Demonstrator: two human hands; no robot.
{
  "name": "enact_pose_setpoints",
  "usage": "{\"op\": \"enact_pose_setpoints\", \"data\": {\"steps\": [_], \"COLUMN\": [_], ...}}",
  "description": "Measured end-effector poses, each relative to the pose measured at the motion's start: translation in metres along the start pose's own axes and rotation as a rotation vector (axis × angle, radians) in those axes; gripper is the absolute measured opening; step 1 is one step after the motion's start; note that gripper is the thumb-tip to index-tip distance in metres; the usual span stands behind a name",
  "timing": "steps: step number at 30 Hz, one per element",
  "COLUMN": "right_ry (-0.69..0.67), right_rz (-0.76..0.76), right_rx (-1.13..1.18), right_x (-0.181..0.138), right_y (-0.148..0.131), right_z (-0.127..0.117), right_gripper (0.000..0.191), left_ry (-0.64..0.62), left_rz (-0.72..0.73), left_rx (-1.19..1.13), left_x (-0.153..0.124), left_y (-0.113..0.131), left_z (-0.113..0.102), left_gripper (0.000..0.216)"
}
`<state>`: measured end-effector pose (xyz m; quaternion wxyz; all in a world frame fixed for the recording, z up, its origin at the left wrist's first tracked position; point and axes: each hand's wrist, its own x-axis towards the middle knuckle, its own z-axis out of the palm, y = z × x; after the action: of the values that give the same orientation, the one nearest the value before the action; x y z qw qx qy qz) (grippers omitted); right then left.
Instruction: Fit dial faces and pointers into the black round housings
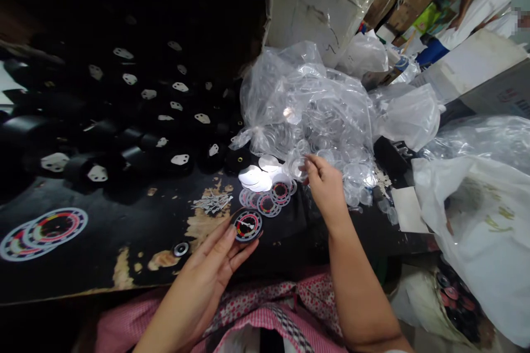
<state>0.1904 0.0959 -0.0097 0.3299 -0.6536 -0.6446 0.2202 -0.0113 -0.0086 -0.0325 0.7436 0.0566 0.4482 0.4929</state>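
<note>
Nearest is pink-and-white checked cloth (pixel 136 325), below and behind the left hand (pixel 211 267). This hand is closed around a small round black gauge (pixel 248 226) with a red-and-yellow printed dial and a white pointer, thumb at the near rim, fingers beneath, its face turned up. The gauge looks light and stiff; the thin pointer is probably its fragile part, so the outer rim seems the best hold, with fingertips off the dial.

Just left of this hand, a small black-and-silver ring-shaped part (pixel 181 249) sits on the worn black tabletop (pixel 124 209). Beyond the hand lie a heap of thin white pointers (pixel 212 203) and, more to the right, overlapping printed dial discs (pixel 269 204), likely flat, light and easy to bend, with plain white discs (pixel 254 177) behind them. Well to the left rest two larger grey-edged printed dials (pixel 58 229).

The right hand (pixel 325 185) reaches farther out, thumb and fingers drawn together at the edge of a clear round plastic disc (pixel 296 166); I cannot tell whether they grip it. That disc is probably light, slick and easily scratched, best pinched by its edge.

Beyond the right hand bulges a transparent plastic bag (pixel 306 88) of similar discs. Past the left hand stand black round housings with pale metal plates (pixel 180 160). Farthest, up and right of the right hand, is a person in a white top (pixel 488 0).
</note>
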Motion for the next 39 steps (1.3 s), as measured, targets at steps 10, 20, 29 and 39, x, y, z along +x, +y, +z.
{"op": "enact_pose_setpoints", "data": {"steps": [10,20,29,39], "right_ry": [0.026,-0.203,-0.221,-0.581], "right_rz": [-0.375,-0.610,-0.373,-0.315], "right_rx": [-0.071,-0.067,-0.161,0.233], "right_x": [-0.033,-0.073,-0.054,-0.052], "right_y": [-0.035,-0.054,-0.072,-0.068], "right_z": [0.013,0.024,0.040,0.042], "right_gripper": [0.024,0.016,0.050,0.029], "left_ry": [0.034,-0.073,-0.087,0.407], "left_rz": [-0.125,0.090,0.366,0.322], "left_rx": [-0.183,-0.053,0.479,0.897], "left_x": [-0.004,0.001,-0.008,-0.074], "left_y": [0.009,0.005,-0.006,0.018], "left_z": [0.012,0.002,0.002,-0.131], "left_gripper": [0.020,0.016,0.040,0.045]}}
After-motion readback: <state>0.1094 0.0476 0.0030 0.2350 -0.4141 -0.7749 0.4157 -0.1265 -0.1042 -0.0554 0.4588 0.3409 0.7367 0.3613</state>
